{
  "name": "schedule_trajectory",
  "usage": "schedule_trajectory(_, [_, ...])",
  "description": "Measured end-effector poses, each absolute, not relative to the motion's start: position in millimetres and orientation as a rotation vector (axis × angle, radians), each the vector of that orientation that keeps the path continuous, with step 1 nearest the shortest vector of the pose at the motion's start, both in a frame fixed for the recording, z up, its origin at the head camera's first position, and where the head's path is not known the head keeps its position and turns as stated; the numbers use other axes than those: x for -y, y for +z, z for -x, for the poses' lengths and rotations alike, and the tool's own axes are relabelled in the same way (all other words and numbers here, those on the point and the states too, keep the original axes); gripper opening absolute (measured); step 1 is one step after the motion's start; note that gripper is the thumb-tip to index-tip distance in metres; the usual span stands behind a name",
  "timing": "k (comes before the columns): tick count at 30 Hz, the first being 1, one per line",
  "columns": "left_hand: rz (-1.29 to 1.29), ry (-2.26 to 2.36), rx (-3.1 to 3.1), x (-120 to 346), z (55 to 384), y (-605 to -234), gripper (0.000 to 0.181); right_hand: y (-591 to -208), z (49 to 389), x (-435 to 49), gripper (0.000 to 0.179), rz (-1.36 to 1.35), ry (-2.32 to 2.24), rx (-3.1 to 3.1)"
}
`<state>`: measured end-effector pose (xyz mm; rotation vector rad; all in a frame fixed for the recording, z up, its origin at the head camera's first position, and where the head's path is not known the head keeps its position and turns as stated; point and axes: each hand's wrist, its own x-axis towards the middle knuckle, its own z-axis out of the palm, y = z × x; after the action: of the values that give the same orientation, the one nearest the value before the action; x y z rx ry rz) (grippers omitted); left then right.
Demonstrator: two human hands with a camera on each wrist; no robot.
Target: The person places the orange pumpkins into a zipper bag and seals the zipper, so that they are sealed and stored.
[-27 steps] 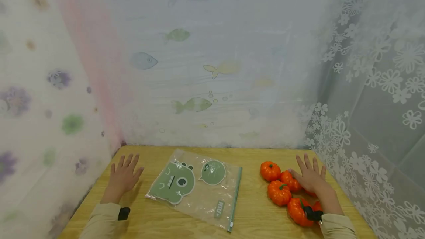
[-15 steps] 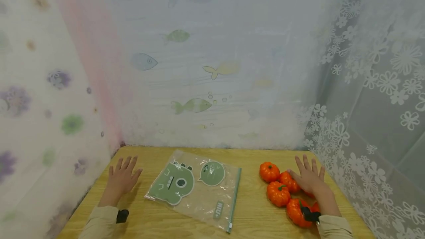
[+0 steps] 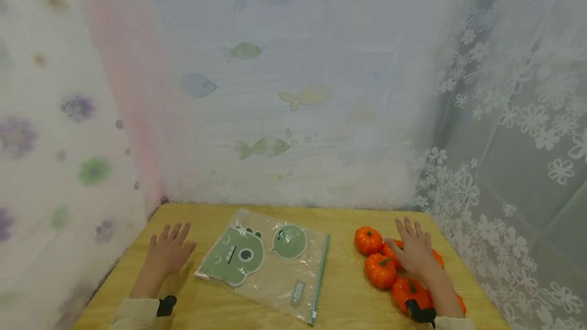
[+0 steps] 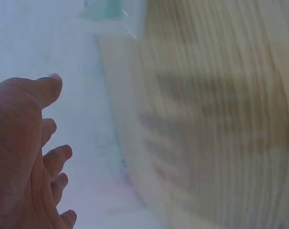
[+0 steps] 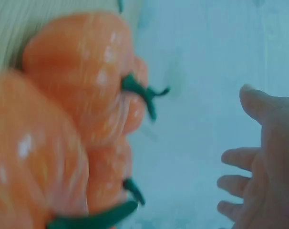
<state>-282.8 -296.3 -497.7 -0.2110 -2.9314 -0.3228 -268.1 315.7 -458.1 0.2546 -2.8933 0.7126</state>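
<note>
Bag (image 3: 270, 269) lies flat mid-table, clear plastic; long axis runs left to right, right end swung a bit nearer. Zip strip (image 3: 320, 280) is the right edge, facing the pumpkins (image 3: 380, 272); slider at its near end. Cartoon head (image 3: 235, 258) at the left end, lettering sideways near the zip (glare on the plastic).

Pumpkins, at least six, bunched on the right of the table (image 3: 350, 294); visible stems sit on top. Count not certain: right hand (image 3: 415, 253) and forearm cover parts of several. Right wrist view is blurred, and its nearest pumpkin is cut off by the frame.

Right hand is over the bunch, fingers extended and spread; a gap shows between it and the pumpkins in the right wrist view. Left hand (image 3: 168, 251) is just left of the bag, above the wood, fingers apart too. Hands are well apart from each other. In the left wrist view the palm is cut off at the frame edge and a bag corner at the top is smeared.

Bare wood shows between bag and pumpkins, also along the far edge. Curtains (image 3: 293, 116) close in behind and at both sides.
</note>
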Motion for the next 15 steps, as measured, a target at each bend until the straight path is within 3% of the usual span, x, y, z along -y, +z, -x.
schedule_trajectory(9, [0.484, -0.393, 2.747, 245.1, 276.0, -481.9, 0.068, -473.7, 259.3, -250.8, 0.049, -0.408, 1.238, 2.531])
schedule_trajectory(15, [0.64, -0.696, 2.715, 201.5, 273.0, -487.1, 0.061, -507.9, 250.4, -211.6, 0.044, -0.31, 1.773, 2.474])
